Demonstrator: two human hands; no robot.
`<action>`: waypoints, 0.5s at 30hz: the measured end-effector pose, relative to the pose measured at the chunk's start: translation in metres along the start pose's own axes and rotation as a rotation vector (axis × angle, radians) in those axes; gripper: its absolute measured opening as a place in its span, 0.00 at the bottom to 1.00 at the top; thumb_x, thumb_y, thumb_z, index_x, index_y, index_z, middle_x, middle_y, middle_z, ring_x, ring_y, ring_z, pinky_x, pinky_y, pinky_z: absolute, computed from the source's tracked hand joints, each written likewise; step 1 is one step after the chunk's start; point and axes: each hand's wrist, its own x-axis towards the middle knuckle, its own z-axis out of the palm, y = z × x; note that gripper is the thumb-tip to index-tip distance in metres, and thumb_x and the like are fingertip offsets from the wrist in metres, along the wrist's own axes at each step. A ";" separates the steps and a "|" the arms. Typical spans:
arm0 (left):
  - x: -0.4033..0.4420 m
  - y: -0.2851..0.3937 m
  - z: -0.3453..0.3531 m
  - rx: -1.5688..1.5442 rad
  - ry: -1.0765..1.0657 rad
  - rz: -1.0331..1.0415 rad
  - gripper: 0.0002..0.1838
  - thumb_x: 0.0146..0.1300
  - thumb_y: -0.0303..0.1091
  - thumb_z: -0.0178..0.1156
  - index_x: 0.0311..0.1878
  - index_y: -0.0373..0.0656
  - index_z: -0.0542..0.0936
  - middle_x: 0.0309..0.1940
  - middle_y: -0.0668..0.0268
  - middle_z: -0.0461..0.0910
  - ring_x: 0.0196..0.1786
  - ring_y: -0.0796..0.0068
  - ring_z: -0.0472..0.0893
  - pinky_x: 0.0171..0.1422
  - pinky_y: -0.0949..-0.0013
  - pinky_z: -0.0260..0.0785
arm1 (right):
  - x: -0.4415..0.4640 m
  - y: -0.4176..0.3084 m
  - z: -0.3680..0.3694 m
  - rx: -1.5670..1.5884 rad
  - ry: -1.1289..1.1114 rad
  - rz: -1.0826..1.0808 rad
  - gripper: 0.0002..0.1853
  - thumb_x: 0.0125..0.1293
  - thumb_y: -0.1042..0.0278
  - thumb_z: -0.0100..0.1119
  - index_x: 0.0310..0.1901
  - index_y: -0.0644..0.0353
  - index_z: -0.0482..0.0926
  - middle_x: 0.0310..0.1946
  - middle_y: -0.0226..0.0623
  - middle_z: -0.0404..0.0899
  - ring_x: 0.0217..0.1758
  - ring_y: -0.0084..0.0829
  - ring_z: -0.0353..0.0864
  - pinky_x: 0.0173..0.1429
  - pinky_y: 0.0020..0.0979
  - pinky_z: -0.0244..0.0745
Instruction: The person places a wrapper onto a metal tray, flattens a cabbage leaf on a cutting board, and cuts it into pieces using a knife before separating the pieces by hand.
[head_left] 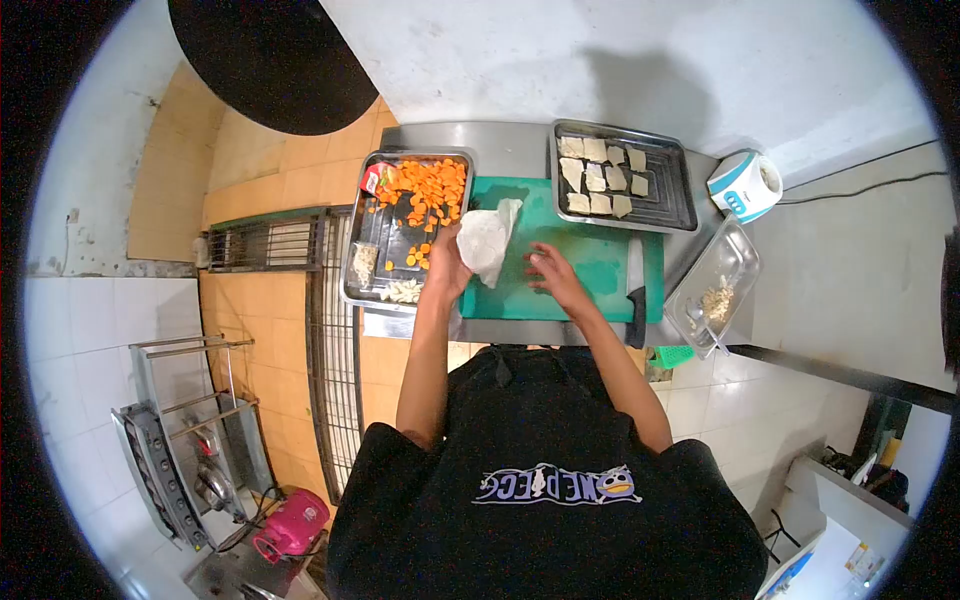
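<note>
My left hand (449, 264) is closed on a pale, whitish crumpled thing (485, 238), perhaps a bag or cloth, raised over the left part of the green cutting board (600, 275). Above the middle of the board is my right hand (555, 277), its fingers apart and nothing in them. A knife with a black handle (636, 290) lies near the board's right edge. Left of the board, a metal tray (400, 240) holds sliced carrots (430, 185), a red packet (377, 179) and pale pieces (402, 291).
A dark tray (673, 210) with rows of pale flat pieces stands behind the board. A white and blue appliance (742, 188) is at the right, near a metal tray (735, 245) of pale pieces. The wall rises behind the counter.
</note>
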 end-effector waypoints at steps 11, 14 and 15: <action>-0.034 -0.042 0.029 -0.005 -0.105 -0.027 0.31 0.82 0.48 0.47 0.81 0.46 0.59 0.74 0.57 0.70 0.71 0.61 0.76 0.73 0.53 0.71 | -0.009 -0.018 0.014 0.875 -0.084 0.210 0.29 0.77 0.48 0.58 0.71 0.57 0.70 0.65 0.36 0.78 0.66 0.39 0.80 0.70 0.44 0.75; -0.035 -0.043 0.022 0.045 -0.103 -0.037 0.32 0.79 0.33 0.52 0.82 0.50 0.56 0.71 0.60 0.73 0.67 0.63 0.79 0.68 0.56 0.77 | -0.009 0.004 0.004 0.897 -0.021 0.201 0.26 0.77 0.53 0.60 0.70 0.57 0.72 0.64 0.35 0.80 0.65 0.39 0.81 0.70 0.43 0.76; -0.035 -0.046 0.019 0.105 -0.095 -0.019 0.34 0.78 0.27 0.53 0.83 0.52 0.55 0.68 0.62 0.75 0.63 0.66 0.81 0.63 0.59 0.81 | -0.012 0.005 -0.001 0.941 -0.031 0.183 0.25 0.77 0.56 0.61 0.70 0.57 0.72 0.63 0.35 0.80 0.64 0.38 0.81 0.69 0.43 0.77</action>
